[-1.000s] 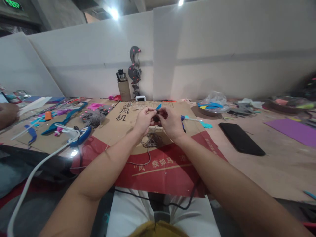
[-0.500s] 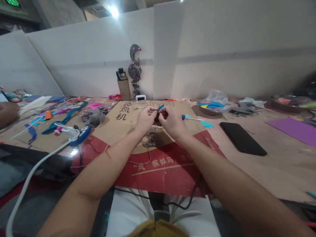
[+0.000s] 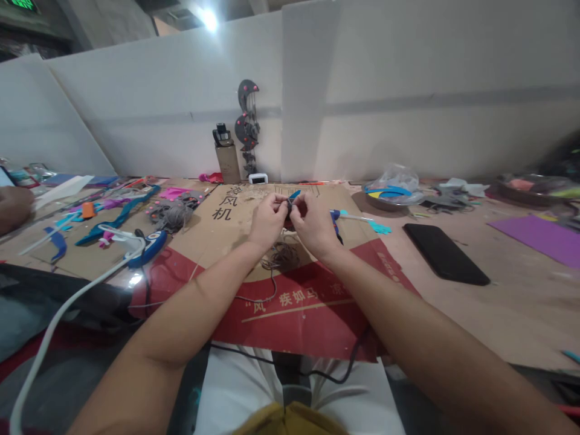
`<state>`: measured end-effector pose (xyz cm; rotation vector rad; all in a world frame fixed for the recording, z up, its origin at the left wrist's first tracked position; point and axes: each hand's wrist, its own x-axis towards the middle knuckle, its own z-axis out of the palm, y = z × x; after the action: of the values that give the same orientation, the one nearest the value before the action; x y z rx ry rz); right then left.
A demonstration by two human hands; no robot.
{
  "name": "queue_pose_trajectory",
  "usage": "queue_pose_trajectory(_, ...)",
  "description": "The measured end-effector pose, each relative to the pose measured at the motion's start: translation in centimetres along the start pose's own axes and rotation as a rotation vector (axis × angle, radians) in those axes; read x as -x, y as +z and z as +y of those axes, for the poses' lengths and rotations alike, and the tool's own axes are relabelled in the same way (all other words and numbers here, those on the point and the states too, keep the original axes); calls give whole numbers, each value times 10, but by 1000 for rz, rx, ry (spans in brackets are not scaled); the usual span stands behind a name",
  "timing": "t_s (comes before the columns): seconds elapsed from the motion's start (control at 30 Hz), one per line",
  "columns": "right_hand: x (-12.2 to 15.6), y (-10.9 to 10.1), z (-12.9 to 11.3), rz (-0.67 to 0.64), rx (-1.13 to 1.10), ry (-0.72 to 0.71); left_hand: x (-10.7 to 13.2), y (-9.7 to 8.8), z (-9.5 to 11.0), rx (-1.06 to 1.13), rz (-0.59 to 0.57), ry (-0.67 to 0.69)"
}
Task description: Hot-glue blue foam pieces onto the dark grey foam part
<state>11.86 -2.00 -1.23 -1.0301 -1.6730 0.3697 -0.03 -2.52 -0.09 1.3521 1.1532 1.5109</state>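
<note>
My left hand (image 3: 267,221) and my right hand (image 3: 312,223) meet above a flattened cardboard sheet (image 3: 235,217), fingers pinched together on a small dark piece (image 3: 289,207) with a blue tip. Grey cord (image 3: 278,258) hangs from the piece and lies coiled on the cardboard just below my hands. What exactly the dark piece is stays too small to tell.
A black phone (image 3: 445,261) lies to the right, a blue glue gun (image 3: 145,246) with a white cable to the left. A bottle (image 3: 227,159) and a dark hanging ornament (image 3: 247,130) stand at the back wall. Foam scraps lie left; another person's hand (image 3: 13,207) rests at the far left edge.
Both hands stayed pinched on the small piece and shifted only slightly, drawing a little closer together. The view tilted up a touch.
</note>
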Motion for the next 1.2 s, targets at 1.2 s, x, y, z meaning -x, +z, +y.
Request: queue_pose_trajectory(1.2, -2, 3, 7, 72, -317, 139, 2, 8, 5, 215, -93, -58)
